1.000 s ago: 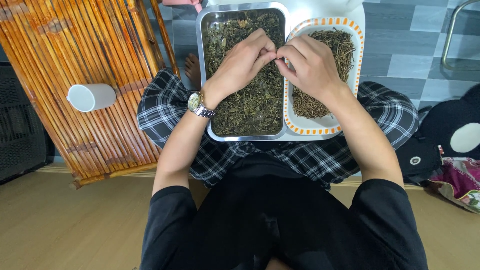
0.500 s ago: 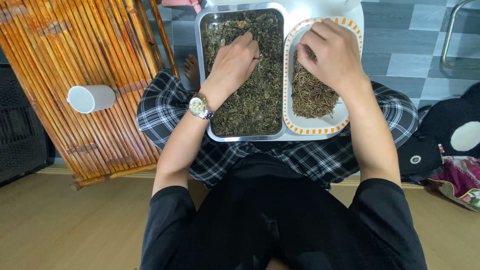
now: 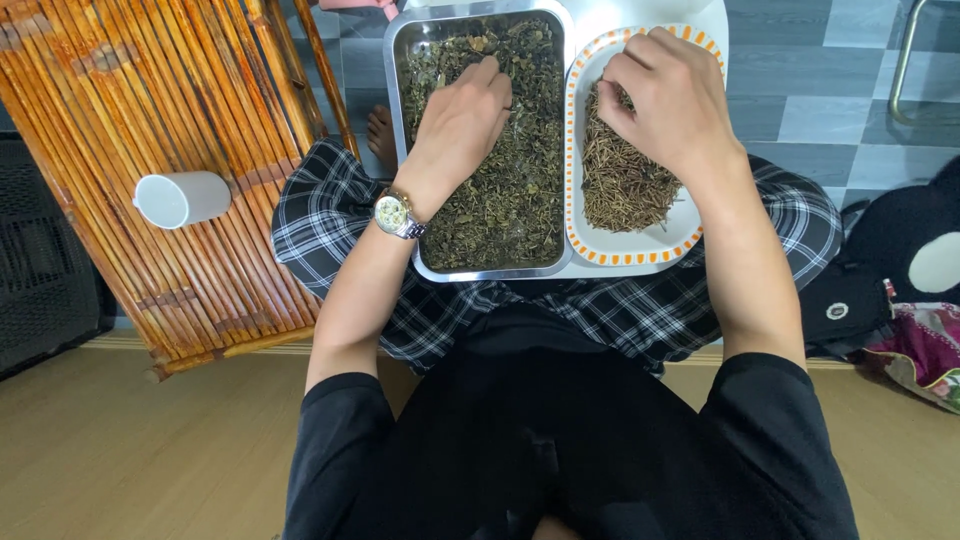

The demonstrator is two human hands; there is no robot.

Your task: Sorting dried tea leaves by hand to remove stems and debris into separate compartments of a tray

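1. Metal tray [image 3: 402, 150]: rectangular, resting across the seated person's lap, filled with dark green dried leaves [image 3: 520, 190]. Taken as the reference point.
2. Left hand [image 3: 462, 125]: palm down inside the tray, on the leaves at the far half. Fingers lie together, tips pressed into the leaves; whether they grip anything cannot be told.
3. Wristwatch [image 3: 396, 213]: on the left wrist, above the tray's left rim.
4. White dish [image 3: 625, 252]: orange-dashed rim, touching the tray's right side. It holds brown dried stems [image 3: 625, 185].
5. Right hand [image 3: 672, 95]: over the dish's far end, fingers curled together, tips down on the stems.
6. White cup [image 3: 182, 198]: on its side on a bamboo rack [image 3: 150, 120], well left of the tray.
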